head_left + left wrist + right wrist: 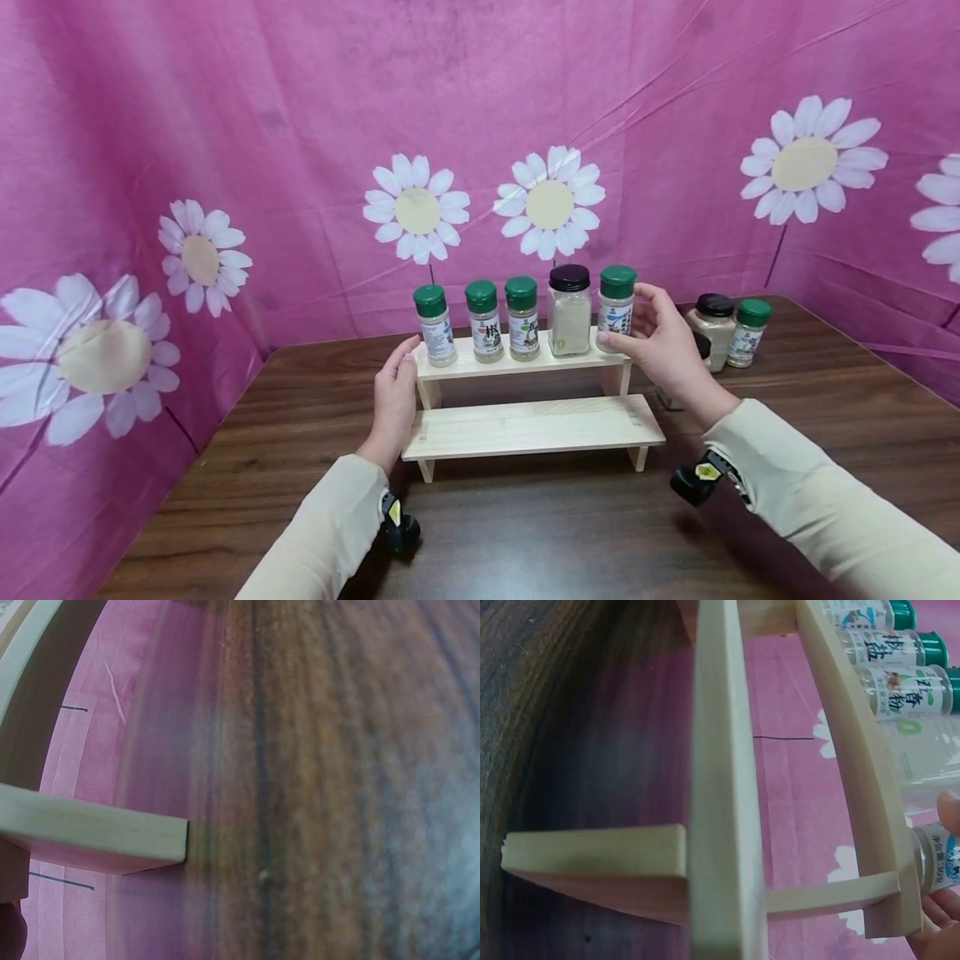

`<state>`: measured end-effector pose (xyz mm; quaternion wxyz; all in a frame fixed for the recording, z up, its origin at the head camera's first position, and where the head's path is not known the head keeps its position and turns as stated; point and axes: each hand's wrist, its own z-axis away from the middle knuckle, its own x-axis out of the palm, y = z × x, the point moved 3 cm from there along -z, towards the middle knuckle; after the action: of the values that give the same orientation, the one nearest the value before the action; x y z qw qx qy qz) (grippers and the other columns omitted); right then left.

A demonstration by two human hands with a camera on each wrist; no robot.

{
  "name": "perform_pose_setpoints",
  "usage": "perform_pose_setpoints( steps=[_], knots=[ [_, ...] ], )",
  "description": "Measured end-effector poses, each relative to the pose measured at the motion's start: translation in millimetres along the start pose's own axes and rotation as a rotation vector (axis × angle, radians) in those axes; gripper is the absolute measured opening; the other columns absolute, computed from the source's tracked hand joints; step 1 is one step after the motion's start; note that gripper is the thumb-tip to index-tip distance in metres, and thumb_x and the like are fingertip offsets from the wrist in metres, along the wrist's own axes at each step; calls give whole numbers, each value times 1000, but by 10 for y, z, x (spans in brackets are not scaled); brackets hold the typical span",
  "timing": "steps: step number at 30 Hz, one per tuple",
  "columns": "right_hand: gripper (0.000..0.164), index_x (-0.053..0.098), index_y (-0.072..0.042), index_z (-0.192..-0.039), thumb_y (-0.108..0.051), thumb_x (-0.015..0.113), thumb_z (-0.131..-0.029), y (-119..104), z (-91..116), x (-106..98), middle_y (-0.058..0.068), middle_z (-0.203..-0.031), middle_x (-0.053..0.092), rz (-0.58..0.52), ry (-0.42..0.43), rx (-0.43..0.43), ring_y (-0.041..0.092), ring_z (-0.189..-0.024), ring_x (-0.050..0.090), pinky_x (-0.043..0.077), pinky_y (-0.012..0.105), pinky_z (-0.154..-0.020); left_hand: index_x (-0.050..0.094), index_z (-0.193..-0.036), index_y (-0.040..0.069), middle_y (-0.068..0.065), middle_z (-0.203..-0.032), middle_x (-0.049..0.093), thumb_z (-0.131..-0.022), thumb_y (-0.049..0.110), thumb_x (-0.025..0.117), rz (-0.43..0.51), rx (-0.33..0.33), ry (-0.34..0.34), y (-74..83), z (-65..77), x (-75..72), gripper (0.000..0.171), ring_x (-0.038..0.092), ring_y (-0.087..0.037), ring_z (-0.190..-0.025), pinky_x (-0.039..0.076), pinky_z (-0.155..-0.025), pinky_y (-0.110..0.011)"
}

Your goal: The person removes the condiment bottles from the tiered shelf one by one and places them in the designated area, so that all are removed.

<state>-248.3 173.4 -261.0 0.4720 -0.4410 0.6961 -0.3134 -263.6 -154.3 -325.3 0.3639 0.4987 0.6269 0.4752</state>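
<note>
A two-step wooden rack (525,427) stands on the table. On its upper step, from left to right, are green-capped spice jars (437,333) and a larger black-capped jar (570,317). At the step's right end my right hand (671,346) pinches another green-capped spice jar (617,292), thumb in front and fingers behind. In the right wrist view this spice jar (939,855) is upright at the step; whether its base touches the wood is hard to tell. My left hand (393,400) grips the rack's left end by the upper step; the left wrist view shows little of it.
To the right, behind my right hand, stand a black-capped jar (715,332), a green-capped spice jar (746,335) and another dark-lidded jar, partly hidden. A pink curtain (315,167) with daisies hangs behind the brown wooden table (247,467).
</note>
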Motion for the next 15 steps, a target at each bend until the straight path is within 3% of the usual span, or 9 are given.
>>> perform_pose_setpoints(
  steps=[6,10,15],
  knots=[
    [68,30,-3,-135,-7,69,-81,31,2,43,22,-117,54,15,53,-14,13,-98,53,43,11,-80,52,-130,5,-11,-135,50,-96,13,37,-15,2,5,9,6,-7,37,41,-21,-127,31,-108,-38],
    [65,33,-3,-133,-8,70,-80,37,1,45,21,-112,56,37,92,-36,1,-86,51,43,9,-74,53,-130,5,-11,-135,50,-96,13,38,-11,4,6,12,11,-7,37,42,-20,-126,32,-108,-37],
    [65,36,-5,-132,-11,72,-79,40,20,24,18,-108,57,51,142,-56,0,-83,51,42,10,-73,52,-130,4,-12,-136,49,-97,13,37,1,9,-3,17,6,0,38,41,-21,-126,31,-108,-38]
  ],
)
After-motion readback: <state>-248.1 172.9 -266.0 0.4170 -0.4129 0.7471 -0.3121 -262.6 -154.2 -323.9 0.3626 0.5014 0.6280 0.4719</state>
